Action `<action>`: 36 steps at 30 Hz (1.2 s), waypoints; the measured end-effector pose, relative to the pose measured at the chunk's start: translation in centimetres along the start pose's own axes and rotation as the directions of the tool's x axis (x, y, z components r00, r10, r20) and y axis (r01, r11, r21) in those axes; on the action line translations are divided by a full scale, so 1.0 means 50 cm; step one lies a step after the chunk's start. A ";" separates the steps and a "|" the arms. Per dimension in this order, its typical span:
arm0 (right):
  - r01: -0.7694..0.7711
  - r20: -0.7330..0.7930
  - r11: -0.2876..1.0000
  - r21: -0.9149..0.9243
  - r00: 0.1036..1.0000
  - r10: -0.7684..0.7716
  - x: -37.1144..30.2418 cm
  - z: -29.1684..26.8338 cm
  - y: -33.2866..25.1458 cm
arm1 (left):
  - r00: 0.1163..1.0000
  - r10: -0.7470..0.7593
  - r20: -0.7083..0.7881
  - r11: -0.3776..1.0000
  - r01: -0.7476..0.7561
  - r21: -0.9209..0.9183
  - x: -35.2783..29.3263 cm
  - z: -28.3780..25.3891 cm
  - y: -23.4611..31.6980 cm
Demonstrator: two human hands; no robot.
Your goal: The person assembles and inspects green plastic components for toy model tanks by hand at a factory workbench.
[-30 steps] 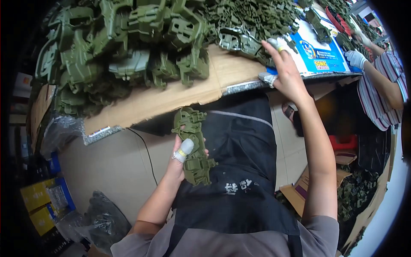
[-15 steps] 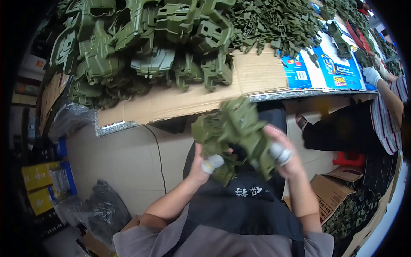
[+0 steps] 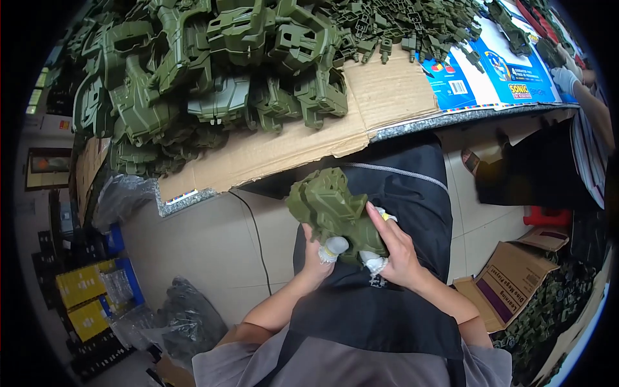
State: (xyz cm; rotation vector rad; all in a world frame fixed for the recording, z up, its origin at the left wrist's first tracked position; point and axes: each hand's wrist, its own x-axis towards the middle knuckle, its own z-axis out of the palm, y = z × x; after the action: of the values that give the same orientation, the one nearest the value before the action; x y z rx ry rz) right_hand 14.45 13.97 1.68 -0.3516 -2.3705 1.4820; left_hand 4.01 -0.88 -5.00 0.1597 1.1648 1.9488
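Observation:
Above my lap I hold an olive-green moulded plastic shell (image 3: pixel 332 203) between both hands. My left hand (image 3: pixel 318 258) grips its lower left side, with a white finger cover on the thumb. Against its right side presses my right hand (image 3: pixel 398 251), fingers stretched along the plastic and white covers on the thumb and a finger. Motion blurs the shell slightly, and the fingers behind it are hidden. A large heap of similar green shells (image 3: pixel 155 97) lies on the table beyond my hands, at the left.
Flat cardboard (image 3: pixel 284 151) covers the near table edge. Small green parts (image 3: pixel 400 29) are piled at the back. A co-worker's gloved hand (image 3: pixel 565 80) is at the far right. On the floor stand an open carton (image 3: pixel 509 277), yellow boxes (image 3: pixel 87 319) and a grey plastic bag (image 3: pixel 187 316).
The shell has turned in my hands and looks more compact. My right hand has moved inward and lower, closer to my left. The view has shifted slightly.

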 end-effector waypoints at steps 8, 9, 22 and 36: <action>-0.048 0.154 0.987 -0.155 0.985 0.072 0.014 -0.004 -0.030 | 0.981 0.152 -0.118 0.978 -0.132 0.160 -0.008 0.017 0.005; 0.012 0.211 0.996 -0.087 0.977 0.006 0.018 -0.008 -0.026 | 0.954 0.158 -0.255 0.985 -0.132 0.115 0.002 0.051 0.030; -0.388 0.350 0.887 0.252 0.891 0.290 0.022 -0.050 0.066 | 0.634 0.737 -0.234 0.656 -0.588 0.473 0.045 0.041 0.149; -0.158 0.544 0.963 -0.216 0.800 0.254 -0.018 -0.038 0.071 | 0.786 -0.500 0.365 0.124 -0.352 0.928 0.059 0.059 0.133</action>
State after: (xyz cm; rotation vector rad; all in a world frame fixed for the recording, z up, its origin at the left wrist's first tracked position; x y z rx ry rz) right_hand 16.17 16.72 -0.86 -0.2310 -3.0212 1.6781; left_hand -0.40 1.76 0.97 1.3574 1.7309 0.4389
